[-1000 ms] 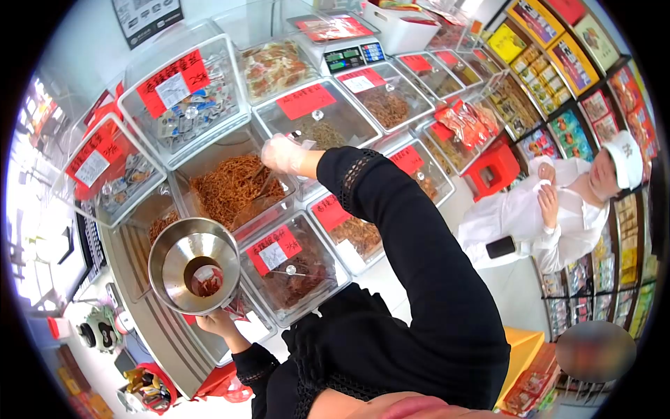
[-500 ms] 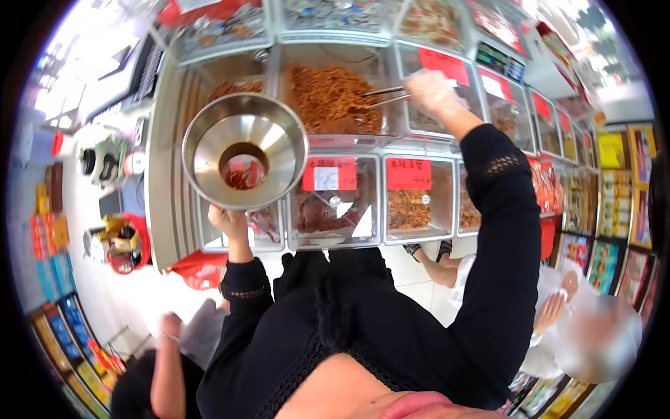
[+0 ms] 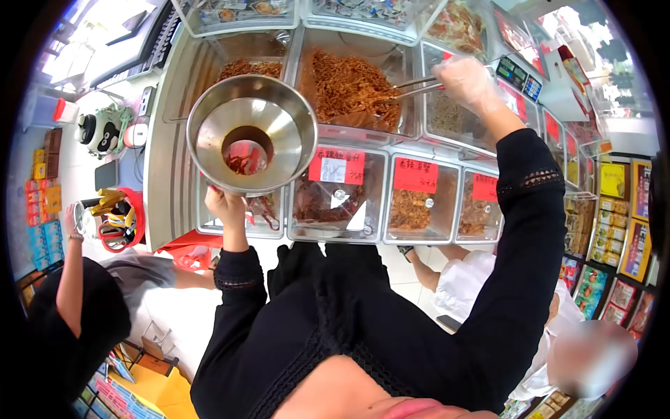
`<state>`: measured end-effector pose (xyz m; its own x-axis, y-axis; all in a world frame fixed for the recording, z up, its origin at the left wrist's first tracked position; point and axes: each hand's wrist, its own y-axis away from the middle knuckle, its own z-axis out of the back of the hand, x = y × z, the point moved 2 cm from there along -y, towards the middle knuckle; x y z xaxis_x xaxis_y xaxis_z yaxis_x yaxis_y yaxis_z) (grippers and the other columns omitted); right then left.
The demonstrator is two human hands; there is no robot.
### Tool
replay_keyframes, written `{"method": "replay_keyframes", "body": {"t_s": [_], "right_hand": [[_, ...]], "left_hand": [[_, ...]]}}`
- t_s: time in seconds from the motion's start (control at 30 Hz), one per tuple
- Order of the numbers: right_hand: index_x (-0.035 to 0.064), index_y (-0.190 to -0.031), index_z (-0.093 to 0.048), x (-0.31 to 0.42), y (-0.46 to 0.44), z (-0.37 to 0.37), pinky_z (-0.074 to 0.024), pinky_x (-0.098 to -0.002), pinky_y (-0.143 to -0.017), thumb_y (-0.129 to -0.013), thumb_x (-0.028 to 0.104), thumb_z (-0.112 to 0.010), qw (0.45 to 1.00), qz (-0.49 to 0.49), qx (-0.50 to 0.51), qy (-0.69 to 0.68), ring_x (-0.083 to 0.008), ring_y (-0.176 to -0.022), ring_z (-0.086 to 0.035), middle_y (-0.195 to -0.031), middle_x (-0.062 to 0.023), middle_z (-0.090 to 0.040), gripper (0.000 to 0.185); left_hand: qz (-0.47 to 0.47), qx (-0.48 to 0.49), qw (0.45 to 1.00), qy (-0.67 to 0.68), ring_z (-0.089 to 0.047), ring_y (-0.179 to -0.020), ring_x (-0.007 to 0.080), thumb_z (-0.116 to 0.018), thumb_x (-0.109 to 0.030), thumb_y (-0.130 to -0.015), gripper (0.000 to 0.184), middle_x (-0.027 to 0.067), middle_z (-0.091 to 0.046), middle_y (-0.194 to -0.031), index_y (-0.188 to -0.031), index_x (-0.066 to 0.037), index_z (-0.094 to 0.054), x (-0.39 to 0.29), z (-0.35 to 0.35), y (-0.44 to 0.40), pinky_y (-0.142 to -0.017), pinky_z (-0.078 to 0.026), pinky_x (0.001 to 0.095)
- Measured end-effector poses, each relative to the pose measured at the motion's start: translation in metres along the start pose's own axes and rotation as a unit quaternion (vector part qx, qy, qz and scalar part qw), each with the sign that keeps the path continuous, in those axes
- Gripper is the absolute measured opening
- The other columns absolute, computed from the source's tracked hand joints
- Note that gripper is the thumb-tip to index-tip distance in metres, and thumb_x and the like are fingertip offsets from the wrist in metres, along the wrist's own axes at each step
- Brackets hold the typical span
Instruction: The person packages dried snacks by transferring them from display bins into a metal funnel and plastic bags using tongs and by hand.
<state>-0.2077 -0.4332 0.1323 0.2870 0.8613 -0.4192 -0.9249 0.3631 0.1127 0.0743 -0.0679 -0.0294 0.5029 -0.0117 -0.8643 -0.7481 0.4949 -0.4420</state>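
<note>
My left hand (image 3: 227,207) is closed under a wide steel funnel (image 3: 202,150), at its near side; dark reddish food shows through the funnel's hole. A clear plastic glove covers my right hand (image 3: 466,82), which is wrapped round the ends of metal tongs (image 3: 417,89). The tips of the tongs touch the shredded brown food (image 3: 345,80) in an open clear bin (image 3: 412,133). Just beyond the funnel is another bin with brown food (image 3: 251,68). What my left fingers grip below the funnel is largely hidden.
Lidded bins with red labels (image 3: 417,174) line the near row. A scale (image 3: 518,75) stands at the back right. At left, a red basket (image 3: 139,222) holds packets. One person in black (image 3: 77,307) is at lower left, another in white (image 3: 464,283) at right.
The view has turned and levelled. My right hand has moved outward to the right with the tongs, whose tips stay in the food. The person in black has come further into view at left.
</note>
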Motion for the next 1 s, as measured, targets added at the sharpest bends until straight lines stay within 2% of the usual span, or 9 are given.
{"method": "replay_keyframes", "body": {"t_s": [0.03, 0.27, 0.37, 0.47, 0.57, 0.67, 0.8, 0.9, 1.0], "right_hand": [[0.0067, -0.070, -0.060, -0.004, -0.002, 0.003, -0.0502, -0.0366, -0.063, -0.067, 0.006, -0.057, 1.000, 0.000, 0.005, 0.002, -0.0276, -0.072, -0.062, -0.073, -0.0118, -0.061, 0.005], [0.0087, -0.076, -0.059, -0.017, -0.028, 0.047, -0.0500, -0.0359, -0.062, -0.069, 0.009, -0.060, 0.996, -0.026, -0.003, 0.084, -0.0267, -0.071, -0.062, -0.071, -0.0100, -0.061, 0.007], [0.0082, -0.075, -0.058, -0.026, -0.031, 0.052, -0.0501, -0.0355, -0.065, -0.066, 0.010, -0.062, 0.994, -0.009, -0.070, 0.081, -0.0273, -0.073, -0.061, -0.073, -0.0095, -0.061, 0.010], [0.0074, -0.074, -0.059, -0.026, -0.037, 0.027, -0.0502, -0.0356, -0.068, -0.066, 0.011, -0.063, 0.997, -0.052, 0.045, 0.027, -0.0261, -0.078, -0.061, -0.076, -0.0093, -0.061, 0.010], [0.0056, -0.103, -0.055, -0.002, -0.043, -0.011, -0.0502, -0.0383, -0.071, -0.069, 0.025, -0.064, 0.976, -0.129, 0.171, -0.040, -0.0305, -0.087, -0.059, -0.091, -0.0155, -0.060, 0.040], [0.0043, -0.114, -0.048, 0.016, -0.037, -0.019, -0.0502, -0.0398, -0.072, -0.067, 0.031, -0.065, 0.972, -0.097, 0.193, -0.093, -0.0325, -0.087, -0.059, -0.089, -0.0172, -0.060, 0.056], [-0.0007, -0.111, -0.049, 0.039, -0.057, -0.062, -0.0502, -0.0396, -0.071, -0.067, 0.026, -0.064, 0.974, -0.123, 0.156, -0.106, -0.0315, -0.085, -0.060, -0.088, -0.0177, -0.060, 0.053], [0.0002, -0.093, -0.059, 0.064, -0.072, -0.076, -0.0515, -0.0385, -0.065, -0.075, 0.008, -0.051, 0.986, -0.127, 0.037, -0.099, -0.0281, -0.079, -0.063, -0.081, -0.0163, -0.064, 0.021], [0.0053, -0.080, -0.063, 0.062, -0.065, -0.075, -0.0514, -0.0384, -0.065, -0.073, 0.008, -0.052, 0.989, -0.097, 0.041, -0.108, -0.0279, -0.077, -0.063, -0.079, -0.0133, -0.064, 0.013]], "left_hand": [[0.051, 0.008, 0.998, 0.037, -0.057, -0.066, 0.0131, -0.059, -0.020, -0.085, 0.025, 0.0080, -0.062, -0.073, -0.078, 0.005, -0.059, -0.004, -0.001, 0.000, -0.061, -0.044, 0.0255], [0.027, -0.002, 1.000, 0.012, -0.055, -0.065, 0.0125, -0.056, -0.014, -0.085, 0.021, 0.0076, -0.061, -0.071, -0.078, 0.005, -0.058, -0.009, -0.007, -0.002, -0.059, -0.043, 0.0255], [0.028, -0.014, 0.999, 0.010, -0.055, -0.064, 0.0120, -0.056, -0.014, -0.084, 0.020, 0.0072, -0.061, -0.071, -0.079, 0.004, -0.059, -0.011, -0.005, -0.007, -0.059, -0.043, 0.0253], [0.039, 0.001, 0.999, 0.016, -0.056, -0.064, 0.0120, -0.055, -0.016, -0.085, 0.021, 0.0072, -0.061, -0.071, -0.081, 0.004, -0.059, -0.014, -0.002, -0.009, -0.059, -0.043, 0.0253], [0.001, -0.006, 1.000, -0.016, -0.055, -0.073, 0.0089, -0.053, -0.028, -0.089, 0.034, 0.0051, -0.062, -0.079, -0.088, 0.006, -0.059, -0.021, -0.004, -0.013, -0.064, -0.044, 0.0232], [0.030, 0.005, 0.999, -0.023, -0.054, -0.072, 0.0091, -0.054, -0.030, -0.088, 0.035, 0.0051, -0.061, -0.077, -0.084, 0.005, -0.058, -0.011, 0.002, -0.007, -0.064, -0.044, 0.0239], [0.045, 0.008, 0.998, -0.031, -0.058, -0.065, 0.0153, -0.054, -0.011, -0.084, 0.017, 0.0093, -0.062, -0.072, -0.083, 0.005, -0.058, -0.015, 0.001, -0.006, -0.059, -0.044, 0.0263], [0.003, -0.032, 0.999, -0.017, -0.053, -0.069, 0.0091, -0.056, -0.026, -0.088, 0.031, 0.0043, -0.061, -0.073, -0.081, 0.005, -0.058, -0.014, -0.003, -0.009, -0.061, -0.043, 0.0238], [-0.025, 0.003, 0.998, -0.052, -0.054, -0.067, 0.0098, -0.054, -0.018, -0.087, 0.024, 0.0059, -0.060, -0.072, -0.083, 0.005, -0.057, -0.014, 0.000, -0.015, -0.060, -0.043, 0.0240]]}}
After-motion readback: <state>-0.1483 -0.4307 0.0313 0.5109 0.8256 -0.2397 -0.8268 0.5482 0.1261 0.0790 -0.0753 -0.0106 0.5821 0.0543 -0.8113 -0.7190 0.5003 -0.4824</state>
